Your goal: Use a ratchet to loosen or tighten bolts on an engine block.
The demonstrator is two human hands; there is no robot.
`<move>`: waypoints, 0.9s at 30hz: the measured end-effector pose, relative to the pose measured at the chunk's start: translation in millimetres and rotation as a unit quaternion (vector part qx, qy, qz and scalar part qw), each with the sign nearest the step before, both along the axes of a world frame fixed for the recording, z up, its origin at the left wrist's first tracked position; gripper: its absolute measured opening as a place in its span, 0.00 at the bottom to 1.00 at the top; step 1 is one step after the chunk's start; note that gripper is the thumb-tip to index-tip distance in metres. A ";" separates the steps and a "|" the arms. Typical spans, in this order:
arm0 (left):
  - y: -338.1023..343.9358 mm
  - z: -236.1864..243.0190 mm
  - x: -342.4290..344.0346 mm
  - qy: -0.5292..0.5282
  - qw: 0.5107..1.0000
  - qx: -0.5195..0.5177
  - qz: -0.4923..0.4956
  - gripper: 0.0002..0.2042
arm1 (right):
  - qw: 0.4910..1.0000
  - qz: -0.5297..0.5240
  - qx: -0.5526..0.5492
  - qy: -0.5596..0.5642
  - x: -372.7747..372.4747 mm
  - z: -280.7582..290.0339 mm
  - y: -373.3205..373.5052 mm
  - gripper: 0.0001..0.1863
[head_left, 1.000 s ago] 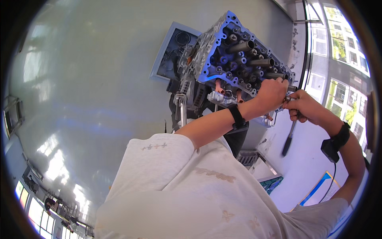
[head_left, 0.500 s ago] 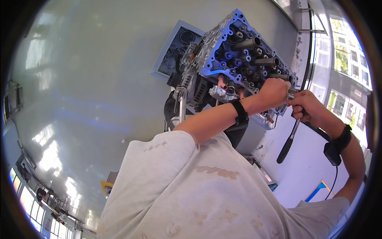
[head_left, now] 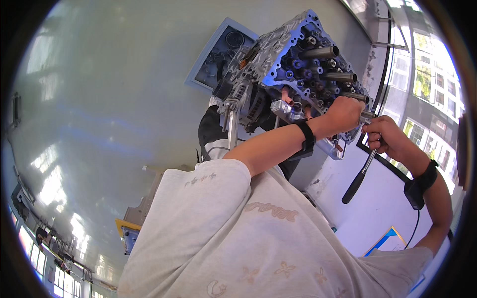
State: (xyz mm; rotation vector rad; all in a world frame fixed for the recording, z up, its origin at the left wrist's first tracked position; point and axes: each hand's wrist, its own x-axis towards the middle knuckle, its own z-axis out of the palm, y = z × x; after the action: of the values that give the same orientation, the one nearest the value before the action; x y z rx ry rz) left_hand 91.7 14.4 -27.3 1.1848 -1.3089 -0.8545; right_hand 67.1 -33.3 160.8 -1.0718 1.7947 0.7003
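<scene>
An aluminium engine cylinder head stands at the upper right, its face studded with long metal tubes, bolts and copper-coloured pieces. My left hand is closed at the head's lower right edge; what its fingers grip is hidden. Beside it, my right hand is closed round the shaft of a socket wrench near its metal head, against a short steel piece. The wrench's black handle hangs below that hand, angled down to the left. Both my wrists wear black straps.
A grey tray of loose parts lies behind the engine, which rests on a metal stand. A yellow-edged piece of equipment is at lower left. Windows line the right. A distant person is at the far lower left.
The engine appears further right and slightly higher in the picture. The wrench handle has shifted down and to the left. Both hands stay closed at the same edge of the head.
</scene>
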 end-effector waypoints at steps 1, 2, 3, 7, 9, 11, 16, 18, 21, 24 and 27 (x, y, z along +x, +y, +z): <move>0.2 -1.3 -3.4 0.002 1.000 -0.001 -0.002 0.04 | 1.000 -0.002 -0.001 0.002 -9.7 -1.1 -0.6 0.05; -2.7 -4.3 -6.8 -0.012 1.000 -0.004 -0.016 0.04 | 0.927 0.368 -0.069 -0.001 -22.9 -4.4 -4.9 0.04; -5.7 -7.3 -10.0 -0.025 0.999 -0.007 -0.030 0.05 | 0.718 0.684 -0.126 -0.003 -32.9 -6.1 -8.2 0.04; -10.2 -9.5 -7.1 -0.031 0.998 0.014 -0.046 0.06 | 0.809 0.579 -0.097 0.023 -26.5 -5.8 -6.4 0.06; -5.9 -9.9 -3.0 -0.023 0.998 -0.024 -0.060 0.07 | 0.863 0.497 -0.079 0.042 -22.2 -5.6 -2.3 0.07; -3.0 -8.9 2.8 -0.020 0.998 -0.013 -0.063 0.06 | 0.916 0.391 -0.079 0.049 -9.1 -4.6 6.4 0.10; -5.5 -11.2 0.3 0.000 0.998 0.028 -0.051 0.07 | 0.999 0.030 0.023 -0.018 -19.6 -8.3 -11.5 0.06; -7.0 -14.7 -5.0 -0.016 0.998 0.015 -0.060 0.07 | 0.686 0.716 -0.127 0.035 -23.2 -5.7 -2.5 0.04; -10.0 -14.4 -6.5 -0.023 0.999 0.021 -0.041 0.08 | 0.534 0.826 -0.169 0.065 -29.9 -8.1 -2.1 0.09; -5.5 -14.7 -6.9 -0.006 0.998 -0.069 0.002 0.09 | 0.522 0.830 -0.188 0.052 -34.4 -9.6 0.2 0.06; -2.9 -15.2 -4.7 0.017 0.997 -0.069 0.001 0.09 | 0.992 0.123 0.031 0.007 -12.9 -7.2 -8.0 0.11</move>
State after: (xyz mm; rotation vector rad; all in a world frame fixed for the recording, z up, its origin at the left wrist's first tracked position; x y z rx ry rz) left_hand 87.0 11.5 -42.5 1.0596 -1.3162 -0.7676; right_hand 54.2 -41.4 153.6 -1.2608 1.6563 0.9078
